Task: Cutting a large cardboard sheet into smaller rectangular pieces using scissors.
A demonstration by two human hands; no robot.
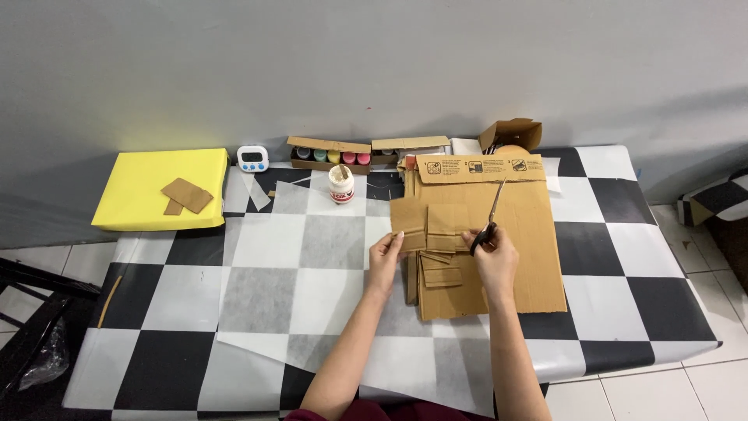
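Observation:
My left hand point(384, 258) pinches the lower left edge of a small brown cardboard piece point(421, 221), held just above the table. My right hand point(494, 256) grips black-handled scissors point(492, 214) whose blades point up and away, beside the piece's right edge. Under both hands lies a large flattened cardboard sheet point(530, 234) with several cut cardboard strips point(441, 274) stacked on it.
A black-and-white checkered table point(623, 257) carries a translucent white paper sheet point(296, 265). At the back stand a white glue jar point(340, 185), an open box of paint pots point(331, 154), a small digital timer point(252, 158) and a yellow board point(148, 191) with cardboard scraps. A grey wall lies behind.

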